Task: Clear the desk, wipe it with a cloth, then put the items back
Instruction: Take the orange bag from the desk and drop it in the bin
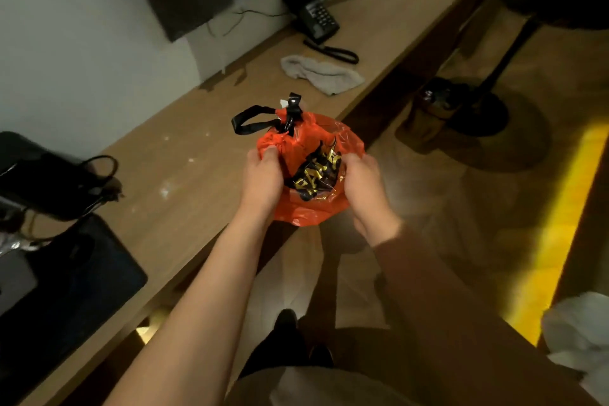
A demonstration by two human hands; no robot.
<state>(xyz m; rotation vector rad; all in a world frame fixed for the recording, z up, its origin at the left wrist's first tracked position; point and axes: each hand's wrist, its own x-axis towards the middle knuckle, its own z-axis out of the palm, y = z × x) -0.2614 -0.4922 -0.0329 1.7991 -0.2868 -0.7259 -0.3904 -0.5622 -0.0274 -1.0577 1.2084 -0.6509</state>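
Note:
An orange plastic bag [306,148] with black and gold print and black handles is held over the front edge of the long wooden desk [184,155]. My left hand [262,175] grips its left side, thumb pressed into the crumpled plastic. My right hand [361,184] holds its right side, fingers curled round the plastic. A crumpled grey-white cloth [321,72] lies on the desk beyond the bag. Pale crumbs and smudges dot the desk surface to the left of the bag.
A black desk phone [316,16] with a coiled cord sits at the far end. A black bag with straps [56,184] and a dark flat pad [75,277] lie at the left. A dark round stand [478,112] is on the floor at right.

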